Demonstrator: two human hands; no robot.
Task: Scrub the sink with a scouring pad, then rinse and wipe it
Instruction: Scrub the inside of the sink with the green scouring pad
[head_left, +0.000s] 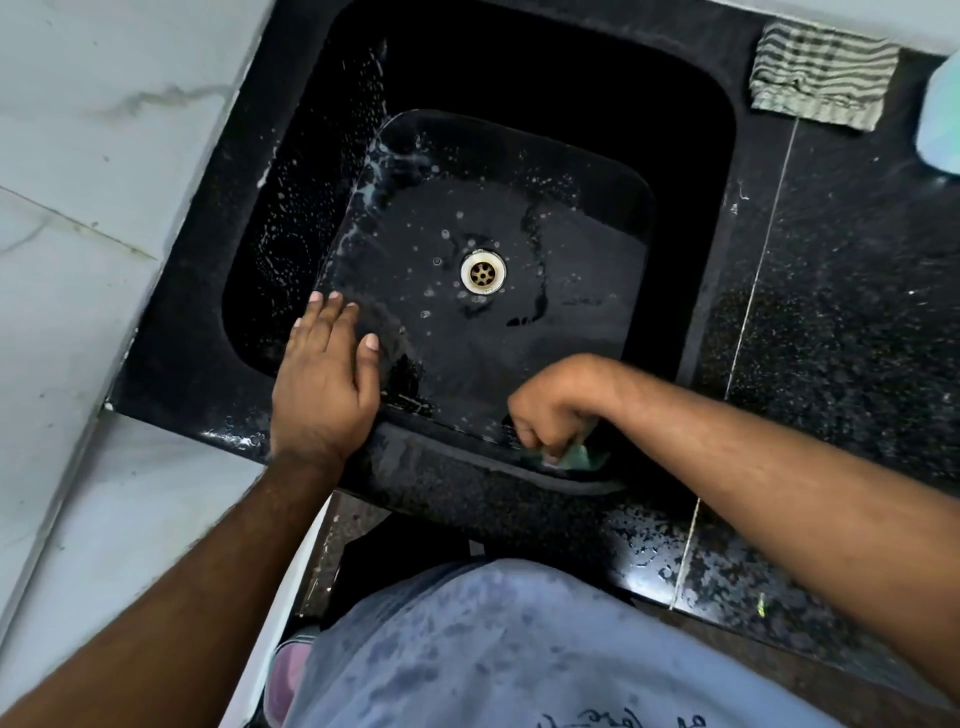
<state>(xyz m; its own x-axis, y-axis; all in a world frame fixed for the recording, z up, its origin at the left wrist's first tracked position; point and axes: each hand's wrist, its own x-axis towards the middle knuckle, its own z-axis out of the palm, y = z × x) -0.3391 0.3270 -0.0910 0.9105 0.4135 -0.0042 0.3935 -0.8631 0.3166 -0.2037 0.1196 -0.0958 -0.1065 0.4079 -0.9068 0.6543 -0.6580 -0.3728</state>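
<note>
- I am looking straight down into the deep black square sink (291, 218), which is sitting wet with soapy droplets on its left wall and floor, around the round brass drain (482, 273).
- My right hand (558, 402) is reaching in over the sink's near wall, its fingers (524, 431) curling closed and gripping the green scouring pad (576, 458), which is pressing against the near inner edge, low on the right side.
- My left hand (327, 384) is lying flat on the near-left rim, fingers spread open and gripping nothing.
- A grey-and-white striped folded cloth (823, 78) is lying on the speckled black granite counter (852, 291) at the far right, well apart from both hands.
</note>
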